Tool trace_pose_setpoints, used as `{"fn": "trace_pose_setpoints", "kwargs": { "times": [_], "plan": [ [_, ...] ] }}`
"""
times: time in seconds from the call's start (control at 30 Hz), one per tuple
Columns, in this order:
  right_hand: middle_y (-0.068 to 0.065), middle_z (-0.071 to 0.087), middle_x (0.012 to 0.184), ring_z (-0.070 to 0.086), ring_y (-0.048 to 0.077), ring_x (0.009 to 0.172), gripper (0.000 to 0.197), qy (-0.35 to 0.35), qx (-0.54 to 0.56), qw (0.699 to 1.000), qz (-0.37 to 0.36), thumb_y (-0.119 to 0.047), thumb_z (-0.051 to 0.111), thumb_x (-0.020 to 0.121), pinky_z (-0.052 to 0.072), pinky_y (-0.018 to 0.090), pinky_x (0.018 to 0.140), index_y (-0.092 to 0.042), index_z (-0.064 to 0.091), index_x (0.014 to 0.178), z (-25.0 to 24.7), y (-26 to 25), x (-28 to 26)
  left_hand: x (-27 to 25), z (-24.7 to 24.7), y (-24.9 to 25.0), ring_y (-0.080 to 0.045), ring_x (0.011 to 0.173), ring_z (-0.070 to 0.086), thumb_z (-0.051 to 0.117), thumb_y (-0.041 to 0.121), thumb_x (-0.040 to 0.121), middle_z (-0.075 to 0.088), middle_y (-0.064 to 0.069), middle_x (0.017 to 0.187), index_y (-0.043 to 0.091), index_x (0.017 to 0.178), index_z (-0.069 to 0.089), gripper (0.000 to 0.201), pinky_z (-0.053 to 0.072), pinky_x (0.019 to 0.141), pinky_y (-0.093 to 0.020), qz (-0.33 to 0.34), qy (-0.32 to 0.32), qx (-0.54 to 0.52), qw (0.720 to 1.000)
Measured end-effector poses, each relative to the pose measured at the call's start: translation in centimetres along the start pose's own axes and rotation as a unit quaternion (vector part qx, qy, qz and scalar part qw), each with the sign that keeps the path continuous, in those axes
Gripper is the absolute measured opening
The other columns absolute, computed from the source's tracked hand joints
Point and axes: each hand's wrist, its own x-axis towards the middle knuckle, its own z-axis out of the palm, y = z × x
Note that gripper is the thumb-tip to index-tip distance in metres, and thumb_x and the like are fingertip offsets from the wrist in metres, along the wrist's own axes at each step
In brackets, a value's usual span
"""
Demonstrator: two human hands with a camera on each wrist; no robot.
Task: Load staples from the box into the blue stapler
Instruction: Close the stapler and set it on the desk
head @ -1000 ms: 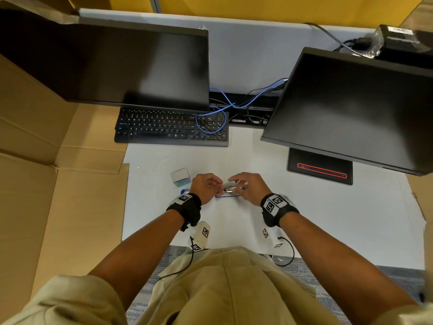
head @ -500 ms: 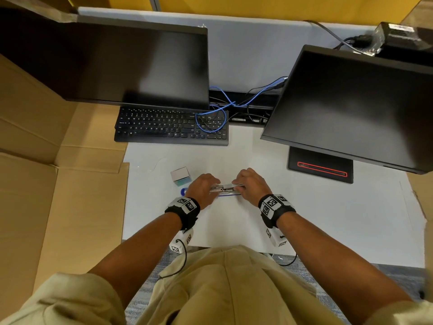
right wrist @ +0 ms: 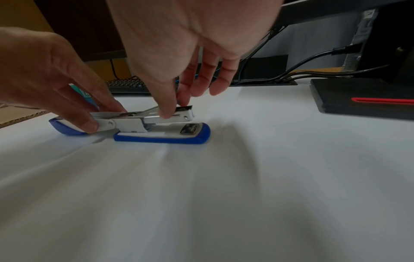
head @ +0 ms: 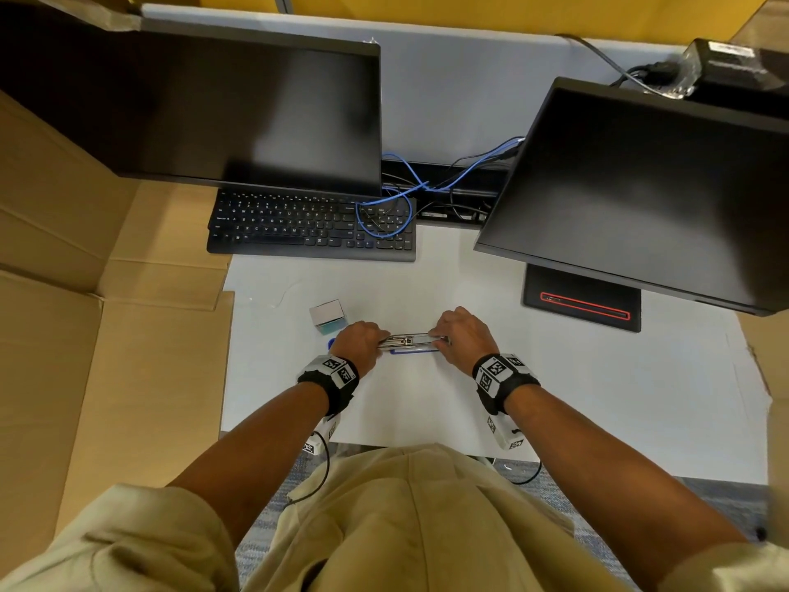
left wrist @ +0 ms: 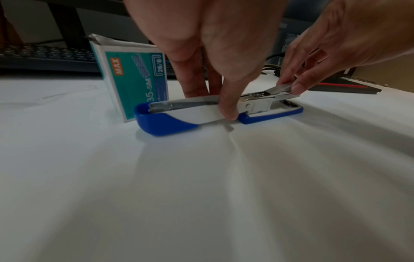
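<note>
The blue stapler (head: 409,346) (left wrist: 170,122) (right wrist: 161,137) lies flat on the white desk, swung fully open, its blue-and-white cover folded back to the left. My left hand (head: 360,341) (left wrist: 215,99) (right wrist: 89,117) pinches that cover near the hinge. My right hand (head: 459,337) (left wrist: 291,85) (right wrist: 171,109) pinches the front end of the metal staple channel (right wrist: 170,117) between thumb and fingers. The teal and white staple box (head: 328,317) (left wrist: 132,79) stands just behind the cover's end, its top flap open. I cannot see any staples in the channel.
A black keyboard (head: 311,228) lies at the back under the left monitor (head: 222,108). The right monitor (head: 649,194) overhangs its black base (head: 580,299). Cardboard sheets (head: 85,335) cover the desk's left side. Blue and black cables (head: 427,181) run between the monitors.
Both hands have drawn slightly toward me and lowered onto the stapler. The right hand's fingers settled onto the front of the channel.
</note>
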Motion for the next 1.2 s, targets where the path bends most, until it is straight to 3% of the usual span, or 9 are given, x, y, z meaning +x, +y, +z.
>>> {"fn": "trace_pose_setpoints", "kwargs": {
  "times": [0.37,0.63,0.73,0.87,0.93,1.13,1.2],
  "plan": [
    [0.007,0.067,0.1,0.055,0.028,0.095,0.023,-0.009,-0.054,0.999,-0.002,-0.02,0.059,0.092,0.044,0.035,0.076,-0.019,0.073,0.111,-0.7,0.0,-0.4,0.3,0.5,-0.2,-0.027,0.106,0.061,0.056,0.017,0.093,0.069,-0.01,0.114,0.016,0.126,0.062,0.033,0.051,0.092,-0.038,0.001,0.006,0.014,1.0],
    [0.006,0.065,0.096,0.054,0.026,0.092,0.018,-0.006,-0.074,0.997,-0.024,-0.022,0.056,0.091,0.043,0.035,0.074,-0.017,0.072,0.099,-0.5,-1.0,0.2,0.3,0.6,-0.2,-0.027,0.104,0.062,0.055,0.017,0.093,0.069,-0.01,0.113,0.016,0.126,0.061,0.033,0.053,0.09,-0.038,-0.004,0.004,0.018,1.0],
    [0.008,0.065,0.091,0.056,0.028,0.088,0.018,0.003,-0.058,0.997,-0.046,-0.021,0.065,0.088,0.047,0.038,0.072,-0.016,0.073,0.103,-0.4,-1.1,-0.2,0.4,0.6,-0.2,-0.027,0.104,0.062,0.056,0.016,0.093,0.069,-0.01,0.113,0.016,0.125,0.062,0.033,0.053,0.091,-0.039,-0.004,0.001,0.019,1.0],
    [0.008,0.063,0.075,0.059,0.029,0.07,0.024,-0.02,-0.078,0.993,-0.084,-0.02,0.083,0.07,0.044,0.032,0.056,-0.021,0.077,0.093,0.3,-0.9,-0.6,0.5,0.6,-0.2,-0.027,0.103,0.062,0.056,0.017,0.093,0.069,-0.01,0.111,0.017,0.124,0.062,0.032,0.053,0.09,-0.039,-0.001,-0.001,0.026,1.0],
    [0.007,0.061,0.072,0.059,0.029,0.066,0.026,-0.012,-0.091,0.992,-0.087,-0.022,0.085,0.067,0.044,0.031,0.053,-0.024,0.077,0.092,0.5,-0.9,-0.6,0.5,0.6,-0.2,-0.027,0.103,0.062,0.056,0.017,0.093,0.069,-0.01,0.111,0.016,0.124,0.063,0.032,0.053,0.089,-0.039,-0.001,-0.001,0.025,1.0],
    [0.018,0.062,0.083,0.058,0.038,0.08,0.016,0.005,-0.09,0.994,-0.061,-0.016,0.07,0.085,0.044,0.041,0.066,-0.009,0.074,0.098,-0.8,-0.5,-1.1,0.5,0.7,-0.4,-0.028,0.103,0.062,0.056,0.016,0.092,0.069,-0.011,0.112,0.015,0.125,0.062,0.033,0.053,0.09,-0.039,0.006,-0.005,0.025,1.0],
    [0.015,0.062,0.086,0.057,0.036,0.084,0.019,-0.001,-0.106,0.992,-0.063,-0.019,0.065,0.089,0.043,0.039,0.068,-0.016,0.073,0.106,-0.7,0.3,-1.1,0.5,0.6,-0.5,-0.029,0.103,0.062,0.057,0.015,0.092,0.069,-0.012,0.111,0.015,0.124,0.063,0.033,0.053,0.089,-0.04,0.005,-0.005,0.024,1.0]
  ]
}}
